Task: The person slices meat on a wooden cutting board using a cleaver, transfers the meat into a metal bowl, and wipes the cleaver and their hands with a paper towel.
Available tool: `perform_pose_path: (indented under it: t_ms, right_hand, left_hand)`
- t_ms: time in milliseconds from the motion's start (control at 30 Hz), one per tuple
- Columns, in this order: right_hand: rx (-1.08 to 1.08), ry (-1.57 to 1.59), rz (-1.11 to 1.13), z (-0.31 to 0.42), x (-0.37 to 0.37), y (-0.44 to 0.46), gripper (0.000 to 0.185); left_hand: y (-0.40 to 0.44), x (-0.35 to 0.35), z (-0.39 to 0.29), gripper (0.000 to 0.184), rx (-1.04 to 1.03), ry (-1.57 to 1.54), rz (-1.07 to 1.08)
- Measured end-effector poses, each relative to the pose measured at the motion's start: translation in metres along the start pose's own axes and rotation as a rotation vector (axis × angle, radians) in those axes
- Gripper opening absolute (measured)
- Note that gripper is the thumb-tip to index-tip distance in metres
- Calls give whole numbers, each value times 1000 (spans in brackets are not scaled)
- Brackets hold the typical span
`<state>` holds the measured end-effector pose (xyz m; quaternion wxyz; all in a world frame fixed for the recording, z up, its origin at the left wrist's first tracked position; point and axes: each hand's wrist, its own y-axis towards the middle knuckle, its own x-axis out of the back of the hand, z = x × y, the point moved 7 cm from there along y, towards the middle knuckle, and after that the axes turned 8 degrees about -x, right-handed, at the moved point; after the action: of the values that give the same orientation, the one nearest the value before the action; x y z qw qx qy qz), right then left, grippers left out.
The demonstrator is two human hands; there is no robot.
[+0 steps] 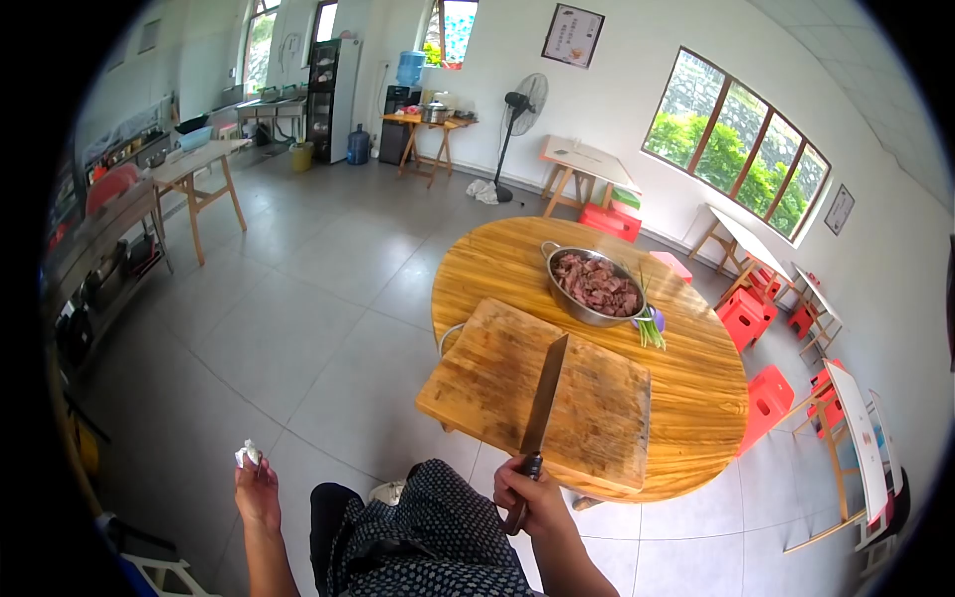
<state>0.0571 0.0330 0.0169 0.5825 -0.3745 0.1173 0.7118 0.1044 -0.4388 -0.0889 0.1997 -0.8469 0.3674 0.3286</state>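
My right hand (532, 491) is wrapped round the dark handle of a large kitchen knife (546, 398), its blade pointing away from me over the wooden cutting board (487, 368). Off to the left, well apart from the table, my left hand (259, 496) pinches a small crumpled white tissue (248, 455) between its fingers. Beyond the board stands a metal bowl (594, 316) with two handles, filled with cut raw meat (597, 284). Green onions (652, 333) lie beside the bowl, with a small purple thing (652, 318) partly hidden among them.
The round wooden table (696, 398) carries the board and bowl. Red stools (766, 398) and folding tables (860, 438) stand on the right. A standing fan (517, 119) is at the back. A metal counter (99, 229) runs along the left.
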Motion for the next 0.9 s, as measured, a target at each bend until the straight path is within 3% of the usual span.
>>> perform_pose_path:
  t_ms: [67,133,233,367,467,567,633,767,900]
  right_hand:
    - [-10,4,55,3,-2,-5,11]
    - [-71,250,324,3,-19,-13,10]
    - [-83,179,453,5,-30,-13,10]
    - [-100,94,403,27,-54,-3,10]
    - [-141,-426,-123,52,-39,17,13]
    - [-223,-988,-405,91,-19,31,13]
    - [-188,-1026,-506,110,-13,43,13]
    - [-197,-978,-807,123,-10,63,14]
    - [-287,-1059,-886,116,6,75,16]
  left_hand:
    - [-2,-2,-2,31,2,-7,-16]
    - [-1,-5,-5,31,-23,7,26]
    - [9,-8,-3,32,-30,36,13]
    - [25,-23,5,32,-8,92,-17]
    - [42,-45,21,27,59,208,54]
    - [72,-64,50,22,110,330,133]
    - [104,-94,67,16,168,354,137]
    - [186,-171,120,18,177,538,533]
    - [215,-259,163,25,158,652,871]
